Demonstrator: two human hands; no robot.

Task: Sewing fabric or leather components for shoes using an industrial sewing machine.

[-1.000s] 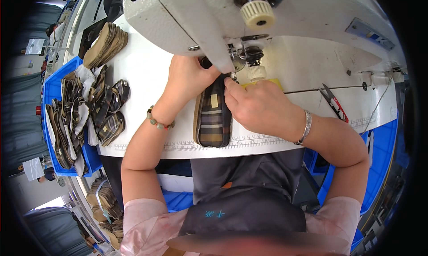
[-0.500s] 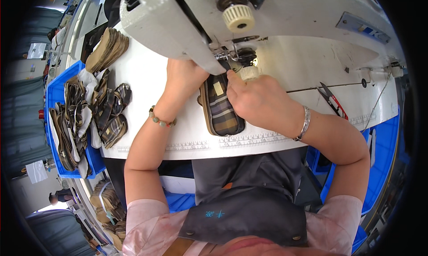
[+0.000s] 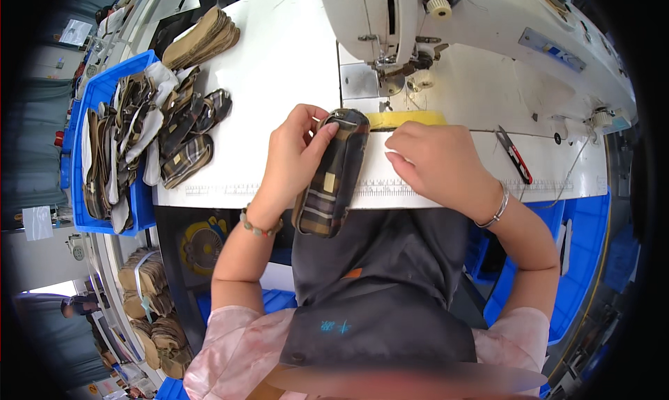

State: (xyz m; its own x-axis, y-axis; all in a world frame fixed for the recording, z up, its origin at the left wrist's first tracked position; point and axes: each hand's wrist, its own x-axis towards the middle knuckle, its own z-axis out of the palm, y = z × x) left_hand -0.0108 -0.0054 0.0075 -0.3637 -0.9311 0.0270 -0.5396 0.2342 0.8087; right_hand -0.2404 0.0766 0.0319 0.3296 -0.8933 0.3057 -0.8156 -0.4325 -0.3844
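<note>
My left hand [image 3: 296, 149] grips the far end of a plaid zippered pouch [image 3: 334, 173], thumb on top. Dark brown and grey checks cover the long, rounded pouch, and a small cream label is on its face. Its near end hangs past the table's front edge, over my apron. To the right, my right hand [image 3: 439, 159] hovers apart from the pouch, fingers curled in and thumb close to them, with nothing visible in them. Beyond both hands stands the sewing machine [image 3: 376, 24]; its needle area has no cloth under it.
A yellow curved strip [image 3: 408, 118] lies before the needle area. Red-and-black thread snips [image 3: 514, 156] rest at the right. On the left are a blue bin [image 3: 78, 215] heaped with plaid pieces and a stack of tan pieces [image 3: 202, 39]. A ruler strip [image 3: 390, 189] runs along the front edge.
The pouch has come from under the needle toward me, now held by my left hand alone. My right hand has let go of it and moved off to the right. The view has shifted.
</note>
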